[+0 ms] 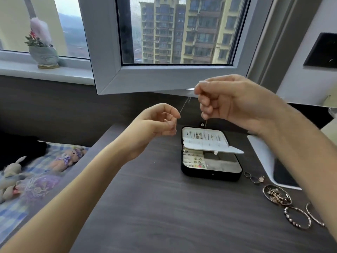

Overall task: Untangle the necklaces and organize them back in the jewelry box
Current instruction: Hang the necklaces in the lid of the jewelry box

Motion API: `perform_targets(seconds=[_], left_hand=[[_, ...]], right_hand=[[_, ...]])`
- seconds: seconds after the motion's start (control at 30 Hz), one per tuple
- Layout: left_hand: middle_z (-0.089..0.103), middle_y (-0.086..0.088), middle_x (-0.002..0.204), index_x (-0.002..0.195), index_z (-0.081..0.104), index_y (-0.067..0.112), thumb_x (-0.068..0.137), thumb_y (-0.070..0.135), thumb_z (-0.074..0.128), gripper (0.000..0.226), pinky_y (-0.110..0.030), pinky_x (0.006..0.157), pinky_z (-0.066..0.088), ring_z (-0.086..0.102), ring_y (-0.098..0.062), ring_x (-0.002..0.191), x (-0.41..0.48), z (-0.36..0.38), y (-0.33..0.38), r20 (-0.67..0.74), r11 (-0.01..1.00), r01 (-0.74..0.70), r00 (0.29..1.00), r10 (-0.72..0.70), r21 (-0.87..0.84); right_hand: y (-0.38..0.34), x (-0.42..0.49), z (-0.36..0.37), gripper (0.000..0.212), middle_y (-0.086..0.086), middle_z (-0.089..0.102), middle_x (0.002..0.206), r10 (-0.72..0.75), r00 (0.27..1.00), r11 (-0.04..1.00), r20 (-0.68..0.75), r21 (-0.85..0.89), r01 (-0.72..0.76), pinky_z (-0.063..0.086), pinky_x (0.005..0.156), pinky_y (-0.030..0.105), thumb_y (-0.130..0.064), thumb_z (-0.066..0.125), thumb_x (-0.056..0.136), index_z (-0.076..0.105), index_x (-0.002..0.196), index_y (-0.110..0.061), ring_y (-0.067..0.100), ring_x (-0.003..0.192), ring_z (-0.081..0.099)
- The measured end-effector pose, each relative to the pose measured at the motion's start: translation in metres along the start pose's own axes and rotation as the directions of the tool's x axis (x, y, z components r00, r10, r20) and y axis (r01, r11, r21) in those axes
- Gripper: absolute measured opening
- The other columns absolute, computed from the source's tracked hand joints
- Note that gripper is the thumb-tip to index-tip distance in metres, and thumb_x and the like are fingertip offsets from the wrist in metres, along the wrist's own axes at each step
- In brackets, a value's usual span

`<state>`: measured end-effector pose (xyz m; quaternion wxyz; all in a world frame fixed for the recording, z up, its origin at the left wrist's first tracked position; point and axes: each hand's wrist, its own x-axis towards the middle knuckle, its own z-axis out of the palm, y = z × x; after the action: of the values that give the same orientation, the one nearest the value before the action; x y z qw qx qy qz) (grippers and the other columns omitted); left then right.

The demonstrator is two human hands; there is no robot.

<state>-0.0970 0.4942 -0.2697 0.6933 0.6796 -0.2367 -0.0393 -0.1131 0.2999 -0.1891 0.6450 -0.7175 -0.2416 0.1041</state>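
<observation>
Though lower, the left hand [159, 121] pinches a thin silvery chain necklace [184, 105]. The right hand [224, 103], fingers curled, pinches it mid-frame.

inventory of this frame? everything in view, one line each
chain: 1, thin, silvery, in the air above the box
box: 1, black, open, on the table, earrings inside
jewelry pile: 1, rose-gold, inside a round rim, right of the box
linked piece: 1, dark, beside the box's front right corner
bangles: 2, metallic, at the table's right edge
slab: 1, white with a dark face, right of the box
table: 1, dark wood-grain
plush toys: at least 2, pale, on checked bedding at left
planter: 1, pale green, on the windowsill
left hand: pinches the chain
right hand: pinches the chain, higher up
</observation>
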Motion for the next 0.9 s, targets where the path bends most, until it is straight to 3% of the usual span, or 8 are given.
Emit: perform_targets(seconds=[0.1, 0.17, 0.3, 0.4, 0.6, 0.67, 0.77, 0.9], left_hand=[[0.062, -0.005, 0.086, 0.089, 0.065, 0.013, 0.077, 0.002, 0.062, 0.017, -0.024, 0.085, 0.052, 0.061, -0.014, 0.085, 0.021, 0.006, -0.004, 0.009, 0.998, 0.042, 0.999, -0.042, 0.054], [0.065, -0.003, 0.09, 0.092, 0.066, 0.011, 0.083, -0.002, 0.059, 0.016, -0.025, 0.085, 0.048, 0.061, -0.012, 0.088, 0.044, 0.012, -0.015, -0.029, 0.974, 0.079, 0.997, -0.075, 0.214], [0.068, 0.0, 0.102, 0.1, 0.068, 0.013, 0.089, 0.005, 0.051, 0.022, -0.029, 0.084, 0.051, 0.062, -0.015, 0.099, 0.101, 0.034, -0.048, -0.059, 0.739, 0.144, 0.988, -0.14, 0.658], [0.065, -0.003, 0.11, 0.104, 0.066, 0.012, 0.087, 0.003, 0.044, 0.029, -0.031, 0.086, 0.051, 0.059, -0.023, 0.104, 0.129, 0.053, -0.073, 0.0, 0.581, 0.136, 0.974, -0.227, 0.803], [0.06, 0.0, 0.092, 0.086, 0.052, 0.024, 0.083, 0.007, 0.043, 0.02, -0.032, 0.083, 0.039, 0.054, -0.024, 0.091, 0.151, 0.074, -0.124, 0.068, 0.352, 0.029, 0.963, -0.261, 0.936], [0.065, -0.004, 0.105, 0.096, 0.063, 0.017, 0.085, 0.012, 0.043, 0.024, -0.034, 0.091, 0.037, 0.055, -0.026, 0.103, 0.152, 0.077, -0.134, 0.059, 0.305, 0.013, 0.973, -0.225, 0.952], [0.058, -0.01, 0.116, 0.114, 0.06, 0.011, 0.088, 0.017, 0.042, 0.032, -0.037, 0.096, 0.028, 0.047, -0.032, 0.113, 0.15, 0.079, -0.14, 0.012, 0.248, 0.038, 0.98, -0.2, 0.968], [0.056, -0.006, 0.106, 0.105, 0.06, 0.011, 0.084, 0.028, 0.032, 0.039, -0.036, 0.088, 0.022, 0.045, -0.027, 0.104, 0.14, 0.082, -0.141, -0.004, 0.238, 0.013, 0.999, -0.035, 0.971]], right_hand=[[-0.014, 0.006, -0.007, 0.02, -0.002, 0.049, 0.054, -0.032, 0.997, 0.996, -0.075, -0.081, 0.026, 0.043, 0.051, 0.023, -0.03, 0.062, 0.077, 0.063, 0.076, -0.011, 0.011, 0.05, 0.042], [-0.021, 0.01, -0.015, 0.022, -0.004, 0.046, 0.049, -0.063, 0.985, 0.985, -0.158, -0.168, 0.036, 0.041, 0.048, 0.023, -0.032, 0.064, 0.08, 0.063, 0.074, -0.011, 0.01, 0.046, 0.039], [-0.03, 0.019, -0.033, 0.022, -0.004, 0.046, 0.043, -0.154, 0.936, 0.957, -0.315, -0.284, 0.062, 0.04, 0.044, 0.023, -0.025, 0.059, 0.092, 0.062, 0.075, -0.01, 0.01, 0.039, 0.039], [-0.029, 0.028, -0.046, 0.021, -0.003, 0.051, 0.043, -0.201, 0.904, 0.946, -0.377, -0.314, 0.08, 0.043, 0.043, 0.025, -0.021, 0.056, 0.094, 0.061, 0.077, -0.009, 0.011, 0.038, 0.044], [-0.002, 0.046, -0.076, 0.018, 0.001, 0.056, 0.046, -0.216, 0.871, 0.928, -0.44, -0.371, 0.043, 0.046, 0.043, 0.024, -0.015, 0.05, 0.096, 0.061, 0.083, -0.008, 0.015, 0.039, 0.048], [0.009, 0.051, -0.085, 0.018, 0.001, 0.057, 0.046, -0.208, 0.866, 0.93, -0.456, -0.367, 0.03, 0.046, 0.044, 0.023, -0.014, 0.049, 0.097, 0.06, 0.085, -0.008, 0.015, 0.039, 0.048], [0.023, 0.058, -0.098, 0.018, 0.0, 0.057, 0.047, -0.203, 0.858, 0.927, -0.472, -0.374, 0.014, 0.047, 0.045, 0.023, -0.013, 0.047, 0.097, 0.06, 0.085, -0.009, 0.014, 0.041, 0.049], [0.039, 0.068, -0.112, 0.018, -0.001, 0.058, 0.049, -0.179, 0.854, 0.933, -0.488, -0.359, -0.009, 0.048, 0.047, 0.023, -0.013, 0.047, 0.097, 0.061, 0.085, -0.009, 0.013, 0.044, 0.05]])
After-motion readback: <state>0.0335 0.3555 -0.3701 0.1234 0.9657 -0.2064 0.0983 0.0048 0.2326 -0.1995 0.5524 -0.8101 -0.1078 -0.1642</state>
